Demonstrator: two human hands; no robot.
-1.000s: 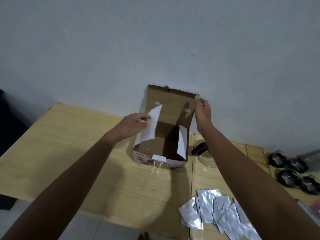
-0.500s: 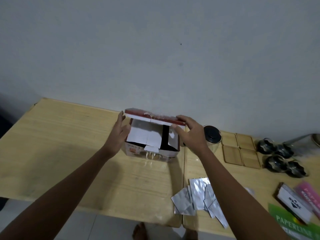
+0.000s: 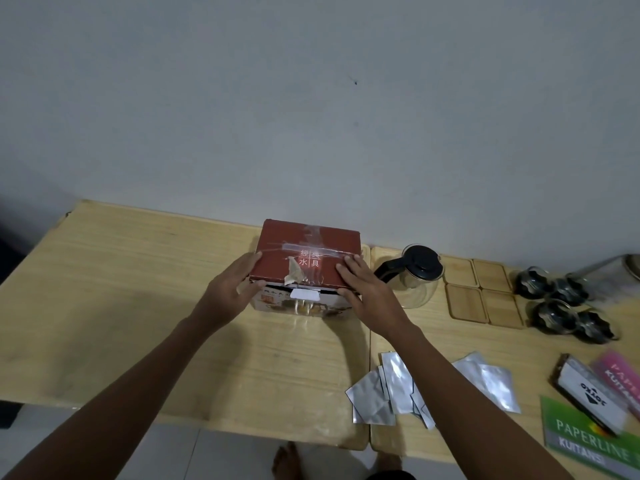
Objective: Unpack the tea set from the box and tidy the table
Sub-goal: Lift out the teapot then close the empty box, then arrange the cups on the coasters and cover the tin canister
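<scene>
— Flaps that stood open a second ago are folded down; the box (image 3: 306, 268) is closed now, red lid up.

— And the hands?

— Left hand (image 3: 231, 292) and right hand (image 3: 363, 289) lie flat, fingers spread, pressing the lid's front corners. Nothing gripped.

— So unpacking looks finished?

— Probably. Teapot (image 3: 417, 271), coasters (image 3: 481, 294) and cups (image 3: 561, 306) stand on the desk (image 3: 138, 289) to the right; packets (image 3: 398, 389) need tidying.

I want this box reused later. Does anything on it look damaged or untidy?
Yes. On the box lid, between the left hand and right hand, the clear tape is torn, crumpled and peeling near the front edge.
</scene>
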